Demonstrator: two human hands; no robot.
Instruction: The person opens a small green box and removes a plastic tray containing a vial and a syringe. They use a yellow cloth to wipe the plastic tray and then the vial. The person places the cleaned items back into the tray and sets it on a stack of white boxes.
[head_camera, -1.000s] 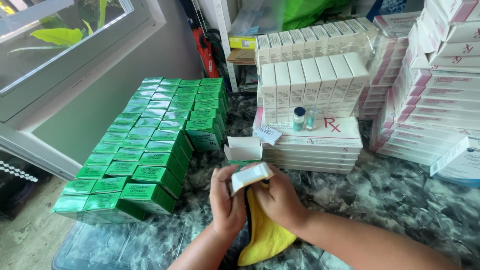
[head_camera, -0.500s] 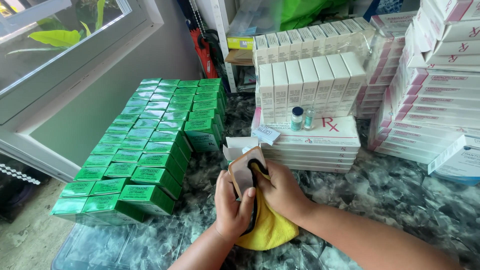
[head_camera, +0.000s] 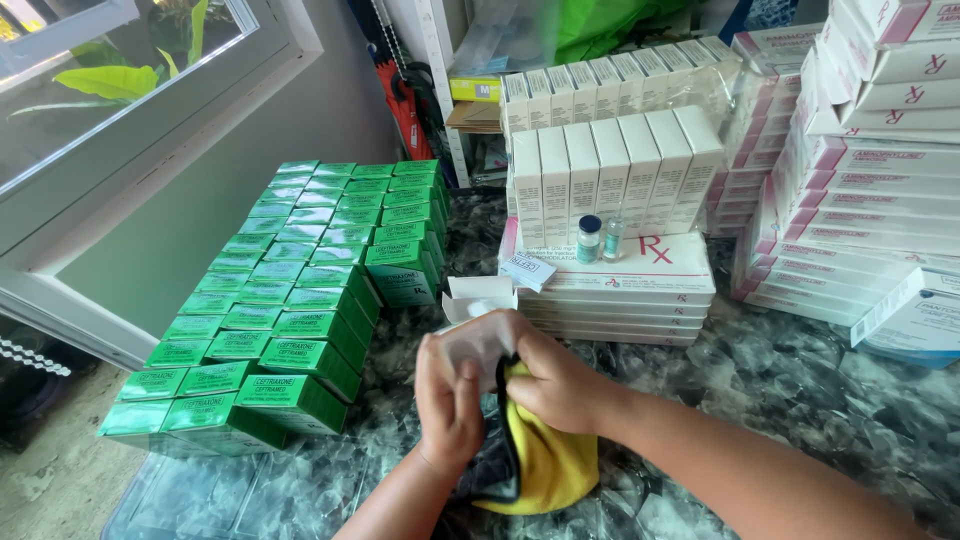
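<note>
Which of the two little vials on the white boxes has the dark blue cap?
The left vial, wider and dark-capped. The vial beside it, to its right, is slimmer and looks clear, with no dark cap.

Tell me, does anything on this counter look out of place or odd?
Mostly tidy stacks. One small white box stands open beside the green boxes, a loose leaflet lies crooked, and two vials sit unboxed on the flat white cartons.
</note>
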